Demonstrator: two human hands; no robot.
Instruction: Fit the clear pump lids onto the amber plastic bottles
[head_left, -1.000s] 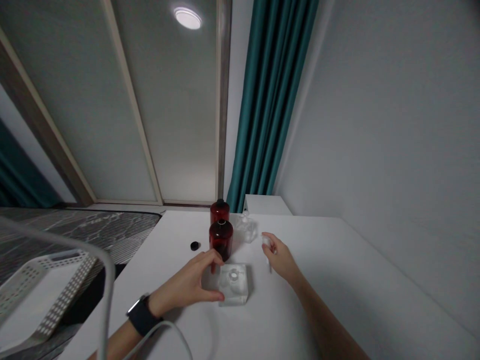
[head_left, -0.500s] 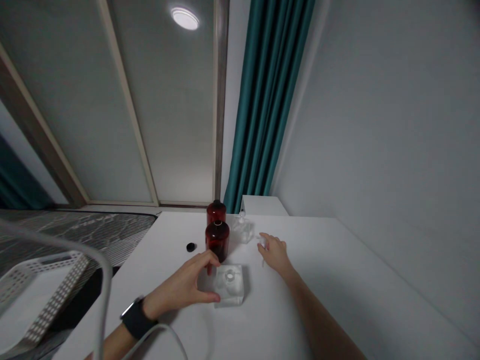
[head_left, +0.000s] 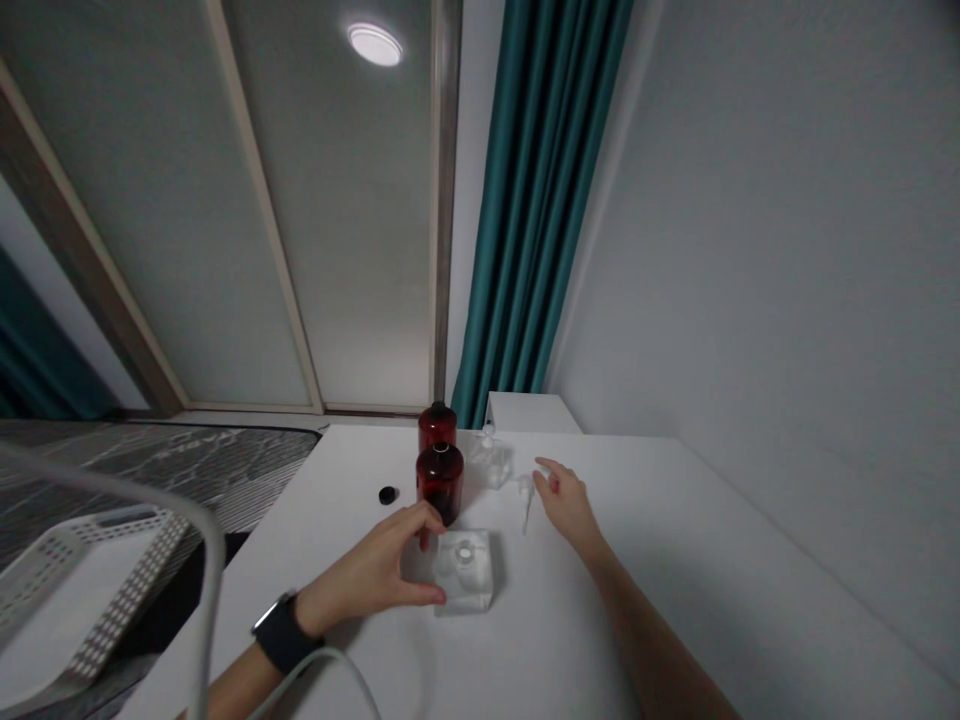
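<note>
My left hand point(head_left: 390, 565) curves around the left side of a clear, square, thick-walled bottle point(head_left: 465, 580), thumb at the near corner and fingers at the far one. The bottle's round mouth is uncovered and faces up. Just right of the bottle, a small white pump head with a thin stem point(head_left: 526, 497) lies on the table. Beside it, my right hand point(head_left: 568, 505) is open, fingers apart and holding nothing. Behind the clear bottle stands a dark amber bottle point(head_left: 440, 482) without a lid.
A second amber bottle point(head_left: 437, 425) and another clear bottle with a stopper point(head_left: 491, 460) stand farther back on the white table point(head_left: 540, 640). A black cap point(head_left: 388, 495) lies at left. A white basket point(head_left: 82, 590) sits off the table's left side; a pale cable point(head_left: 206, 600) crosses the view.
My right hand has let go of the white pump head, which now lies on the table, and has moved slightly right. My left hand stays at the clear bottle.
</note>
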